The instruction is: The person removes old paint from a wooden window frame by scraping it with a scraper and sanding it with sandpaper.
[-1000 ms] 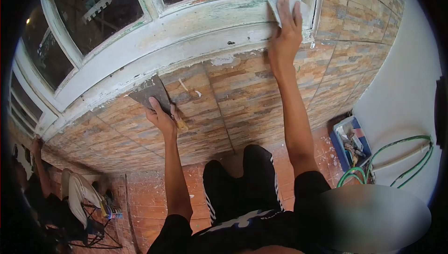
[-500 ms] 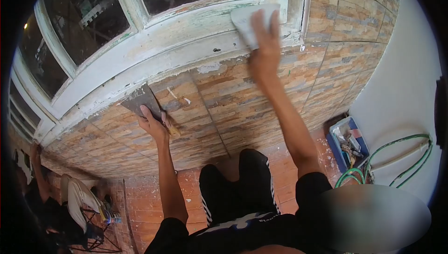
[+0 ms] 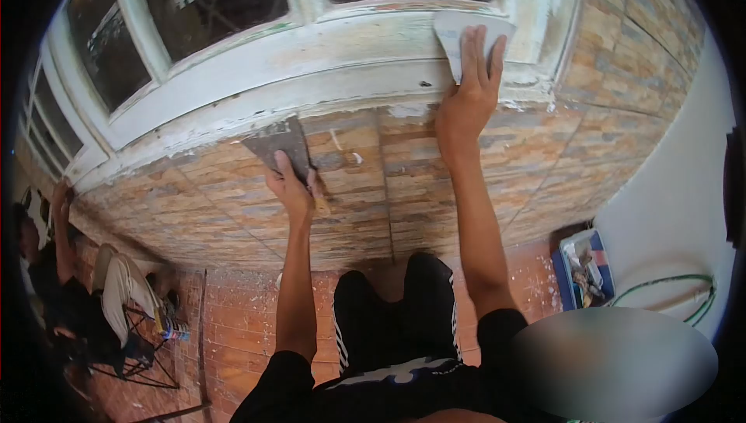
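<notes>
My left hand (image 3: 293, 192) grips a putty knife (image 3: 280, 143), its thumb on the wide grey blade and its light wooden handle showing below. The blade is near the lower edge of the window frame, in front of the stone-patterned tiles. My right hand (image 3: 470, 97) presses a pale sheet of sandpaper (image 3: 449, 31) flat against the window frame (image 3: 373, 47) with its fingers stretched over it. Faint marks show on the sheet's back. The frame's white paint is worn, with greenish and brownish patches near the glass.
Stone-patterned tiles (image 3: 350, 182) cover the wall below the window. A blue bin (image 3: 565, 271) of tools and scraps stands at the lower right beside a green hose (image 3: 691, 277). Another person (image 3: 66, 283) sits at the far left, a hand raised to the wall. Debris flecks the red floor (image 3: 241, 322).
The view has turned, shifting the window and wall rightward and down in the picture. My right hand, blurred before, now shows sharply with the sandpaper near the frame's right corner. Both holds are unchanged.
</notes>
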The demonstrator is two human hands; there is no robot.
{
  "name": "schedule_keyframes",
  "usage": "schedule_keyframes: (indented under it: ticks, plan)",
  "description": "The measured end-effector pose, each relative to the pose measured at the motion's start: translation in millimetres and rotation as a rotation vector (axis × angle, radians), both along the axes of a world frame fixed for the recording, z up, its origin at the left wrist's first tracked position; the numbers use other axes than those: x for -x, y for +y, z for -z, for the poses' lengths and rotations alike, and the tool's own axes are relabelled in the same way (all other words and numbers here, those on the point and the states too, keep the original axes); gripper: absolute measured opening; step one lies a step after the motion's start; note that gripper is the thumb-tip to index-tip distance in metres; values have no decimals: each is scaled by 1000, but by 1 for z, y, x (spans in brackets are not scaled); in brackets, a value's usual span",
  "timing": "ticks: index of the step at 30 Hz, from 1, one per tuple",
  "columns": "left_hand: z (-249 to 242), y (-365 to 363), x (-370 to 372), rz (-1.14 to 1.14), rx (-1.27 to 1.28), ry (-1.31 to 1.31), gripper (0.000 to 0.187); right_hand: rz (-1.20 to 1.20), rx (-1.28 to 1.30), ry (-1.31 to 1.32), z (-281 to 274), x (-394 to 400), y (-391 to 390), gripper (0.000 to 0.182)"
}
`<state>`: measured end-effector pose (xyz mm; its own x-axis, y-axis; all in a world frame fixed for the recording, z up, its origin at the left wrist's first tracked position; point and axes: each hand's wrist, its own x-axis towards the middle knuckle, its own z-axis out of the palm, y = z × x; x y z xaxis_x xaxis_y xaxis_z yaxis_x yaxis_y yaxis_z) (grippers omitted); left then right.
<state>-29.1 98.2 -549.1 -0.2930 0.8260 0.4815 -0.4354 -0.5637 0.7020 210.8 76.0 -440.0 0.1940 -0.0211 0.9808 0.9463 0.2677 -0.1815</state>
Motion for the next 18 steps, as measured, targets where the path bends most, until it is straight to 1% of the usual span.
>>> schedule_keyframes:
  ticks: [3, 4, 7, 8, 9, 11, 13, 15, 17, 18]
  plan:
    - [6, 10, 3, 14, -117, 8, 35, -32, -6, 76, -13, 69, 17, 65]
    - [7, 8, 6, 101, -79, 5, 33, -55, 14, -12, -11, 89, 26, 63]
    - [7, 5, 10, 61, -73, 18, 32, 50, 158, -205, 2, 56, 17, 62]
    - [11, 7, 17, 91, -76, 18, 32, 217, 122, -250, 5, 36, 12, 62]
    - [10, 4, 24, 66, -59, 14, 31, -302, 87, 225, 0, 42, 8, 61]
    - [12, -4, 33, 42, -15, 13, 31, 56, 65, 164, -6, 78, 18, 61]
    - [19, 6, 45, 47, -15, 53, 31, 19, 88, -17, -16, 130, 22, 60]
    - [17, 12, 50, 23, -1, 89, 34, 109, 128, -209, -12, 111, 17, 60]
    - [13, 7, 45, 47, -64, 64, 32, 201, 153, -388, -5, 80, 13, 60]
    - [10, 7, 44, 60, -98, 46, 32, 194, 172, -258, -7, 78, 12, 60]
